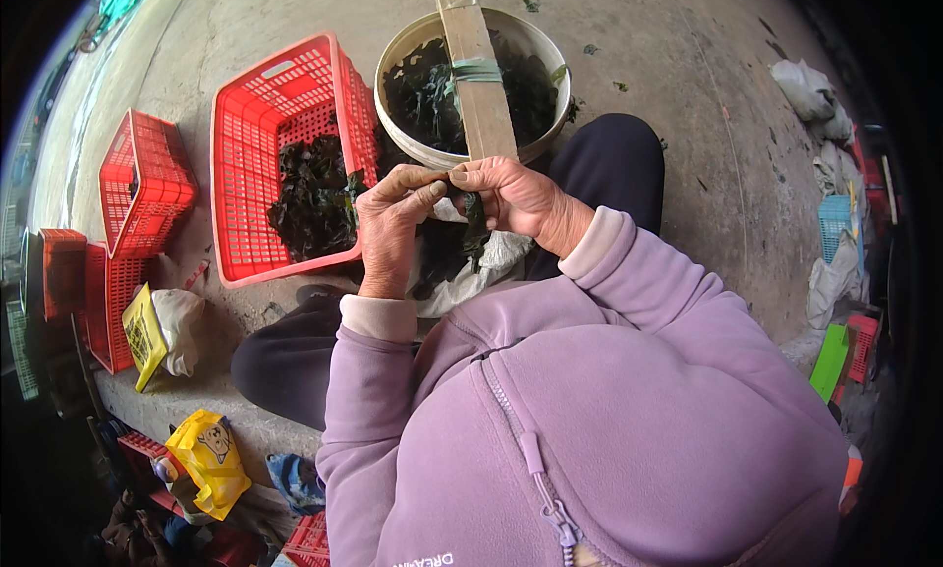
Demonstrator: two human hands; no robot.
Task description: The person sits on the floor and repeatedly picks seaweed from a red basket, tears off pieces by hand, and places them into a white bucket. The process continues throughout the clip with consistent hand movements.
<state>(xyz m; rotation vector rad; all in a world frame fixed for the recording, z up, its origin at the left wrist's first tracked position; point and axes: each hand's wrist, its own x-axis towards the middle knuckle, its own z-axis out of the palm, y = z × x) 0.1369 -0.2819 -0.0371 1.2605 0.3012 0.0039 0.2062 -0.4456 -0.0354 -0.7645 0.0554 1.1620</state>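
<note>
My left hand [398, 217] and my right hand [524, 198] meet fingertip to fingertip in front of my lap. Between them they pinch a dark green strip of seaweed [475, 228], whose blade hangs below my right fingers. The pinched end itself is mostly hidden by the fingertips. Just beyond my hands, a wooden board [479, 110] bound with green cord [475, 70] lies across a round whitish bucket [414, 148]. Dark wet seaweed [420, 88] fills much of the bucket. To the left, a red plastic crate [247, 198] holds a heap of seaweed [313, 206] on one side.
Smaller red crates [151, 187] stand at the left, near a white bag [180, 327] and a yellow sign-like panel [144, 336]. A yellow plastic bag [210, 460] lies lower left. White sacks [804, 92] and a blue basket [835, 224] line the right edge. Seaweed scraps dot the concrete floor [707, 147].
</note>
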